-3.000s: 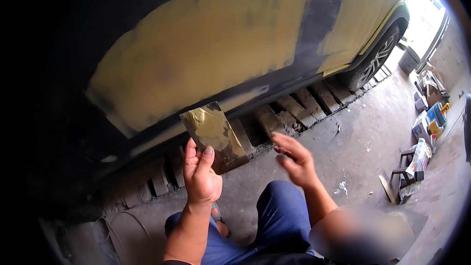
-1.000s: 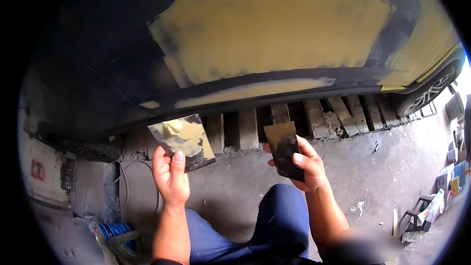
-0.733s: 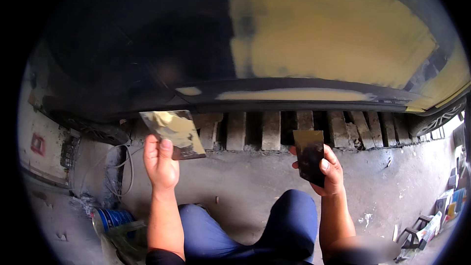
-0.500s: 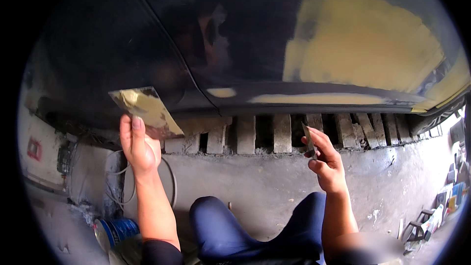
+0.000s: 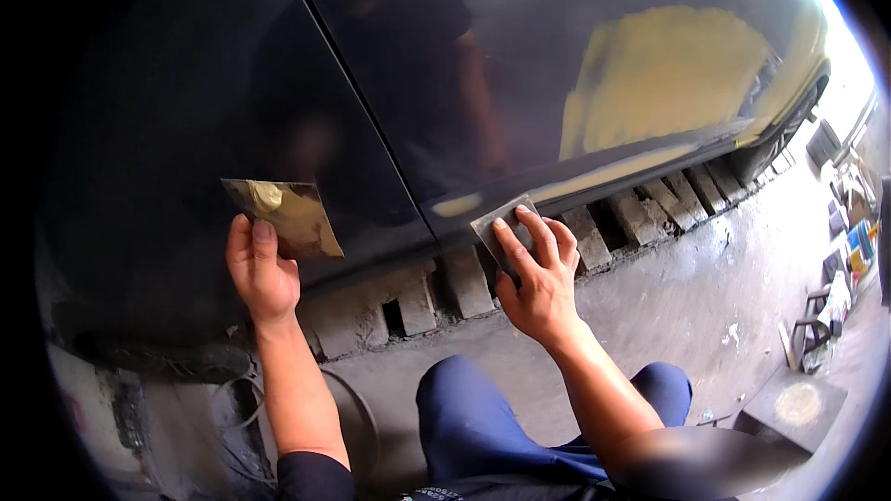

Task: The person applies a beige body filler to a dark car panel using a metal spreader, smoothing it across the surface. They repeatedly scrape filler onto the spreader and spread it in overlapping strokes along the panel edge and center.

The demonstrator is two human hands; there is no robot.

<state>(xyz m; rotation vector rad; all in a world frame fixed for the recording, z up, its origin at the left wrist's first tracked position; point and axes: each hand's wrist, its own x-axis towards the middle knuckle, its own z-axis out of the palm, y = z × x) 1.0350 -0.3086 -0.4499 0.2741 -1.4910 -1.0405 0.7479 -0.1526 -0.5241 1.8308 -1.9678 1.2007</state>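
My left hand [image 5: 264,274] grips a thin square putty board [image 5: 302,223], smeared with yellow-beige putty and carrying a thicker dollop [image 5: 266,194] near its top edge. In my right hand [image 5: 541,283] is a flat putty spreader [image 5: 490,228], the fingers spread over its face and the thumb behind. The spreader lies near the lower edge of a dark car body panel [image 5: 399,65], close to a small putty spot [image 5: 458,205]; whether it touches the panel, I cannot tell. A long putty strip [image 5: 617,167] and a large putty patch [image 5: 673,74] cover the panel further right.
Below the car runs a row of concrete slats [image 5: 639,220] with dark gaps. A wheel [image 5: 761,160] stands at the right. A square block-like stand [image 5: 800,408] and assorted clutter [image 5: 849,260] sit on the right-hand floor; a hose [image 5: 365,404] curls beside my left forearm.
My right hand has moved left and up to the panel's lower edge, turning the spreader's face into view. The view has tilted and shifted; my left hand still holds the putty board.
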